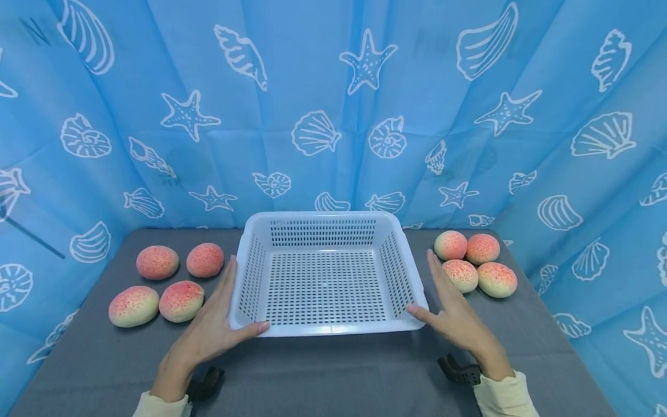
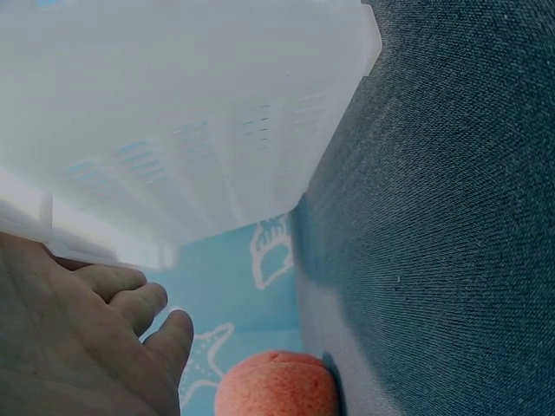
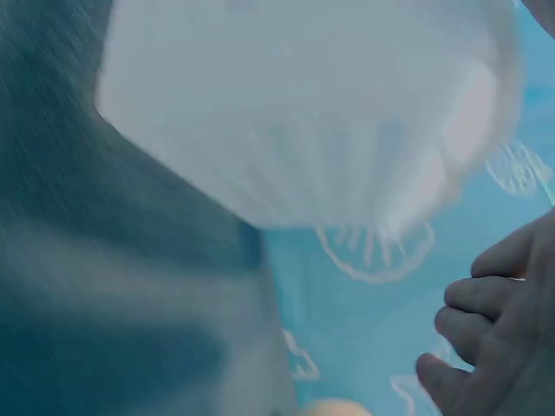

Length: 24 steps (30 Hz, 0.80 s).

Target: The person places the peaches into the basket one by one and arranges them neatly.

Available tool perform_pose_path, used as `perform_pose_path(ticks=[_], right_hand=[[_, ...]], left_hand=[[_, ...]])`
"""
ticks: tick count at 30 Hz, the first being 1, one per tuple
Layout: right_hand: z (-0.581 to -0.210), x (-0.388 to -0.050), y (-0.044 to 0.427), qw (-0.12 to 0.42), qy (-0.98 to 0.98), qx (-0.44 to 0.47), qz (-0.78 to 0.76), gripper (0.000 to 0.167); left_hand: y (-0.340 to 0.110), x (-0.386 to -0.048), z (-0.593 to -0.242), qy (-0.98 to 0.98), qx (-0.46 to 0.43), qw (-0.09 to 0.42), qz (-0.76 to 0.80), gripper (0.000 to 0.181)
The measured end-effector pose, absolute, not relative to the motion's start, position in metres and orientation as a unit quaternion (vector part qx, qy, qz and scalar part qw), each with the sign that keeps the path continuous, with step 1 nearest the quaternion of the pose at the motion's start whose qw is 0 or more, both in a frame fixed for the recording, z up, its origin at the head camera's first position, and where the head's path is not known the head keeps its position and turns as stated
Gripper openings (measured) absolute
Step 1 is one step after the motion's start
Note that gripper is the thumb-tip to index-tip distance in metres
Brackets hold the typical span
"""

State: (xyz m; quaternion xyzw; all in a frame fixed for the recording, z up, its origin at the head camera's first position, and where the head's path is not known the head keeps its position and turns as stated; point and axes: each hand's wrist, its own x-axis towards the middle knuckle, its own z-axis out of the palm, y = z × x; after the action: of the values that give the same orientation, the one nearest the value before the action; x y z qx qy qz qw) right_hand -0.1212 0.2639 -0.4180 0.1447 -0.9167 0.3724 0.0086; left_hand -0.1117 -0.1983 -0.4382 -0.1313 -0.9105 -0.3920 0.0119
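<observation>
A white plastic basket [image 1: 328,330] with slotted walls and base stands on the grey-covered table, with nothing inside. My left hand [image 1: 213,324] lies along its left side, fingers straight against the outer wall and thumb over the front rim. In the left wrist view, the fingers [image 2: 143,303] are just below the basket's rim. At the front right corner is my right hand [image 1: 458,318], fingers extended and spread from the thumb, which is at the rim. The right wrist view shows a gap between those fingers [image 3: 468,321] and the blurred basket wall.
Left of the basket lie several peaches [image 1: 181,301] close to my left hand. Several more peaches [image 1: 461,275] cluster on the right, just beyond my right fingers. A blue curtain [image 1: 333,168] with shell prints hangs behind the grey table [image 1: 333,376] and on both sides.
</observation>
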Motion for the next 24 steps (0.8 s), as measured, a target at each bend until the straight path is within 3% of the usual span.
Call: perform_pose_path(ticks=[6,13,18,24], right_hand=[[-0.409,-0.122,0.307,0.1,-0.908,0.074,0.399,0.093],[-0.427,-0.127,0.36,0.196,-0.896,-0.077,0.39,0.095],[-0.453,-0.129,0.385,0.192,-0.872,-0.163,0.42,0.097],[-0.478,-0.131,0.396,0.154,-0.843,-0.204,0.473,0.096]], left_hand=[[-0.199,-0.112,-0.438,-0.912,-0.136,0.016,-0.388,0.134],[-0.2,-0.112,-0.439,-0.912,-0.133,0.015,-0.387,0.134],[-0.2,-0.111,-0.438,-0.911,-0.132,0.012,-0.39,0.134],[-0.199,-0.111,-0.437,-0.913,-0.133,0.011,-0.387,0.134]])
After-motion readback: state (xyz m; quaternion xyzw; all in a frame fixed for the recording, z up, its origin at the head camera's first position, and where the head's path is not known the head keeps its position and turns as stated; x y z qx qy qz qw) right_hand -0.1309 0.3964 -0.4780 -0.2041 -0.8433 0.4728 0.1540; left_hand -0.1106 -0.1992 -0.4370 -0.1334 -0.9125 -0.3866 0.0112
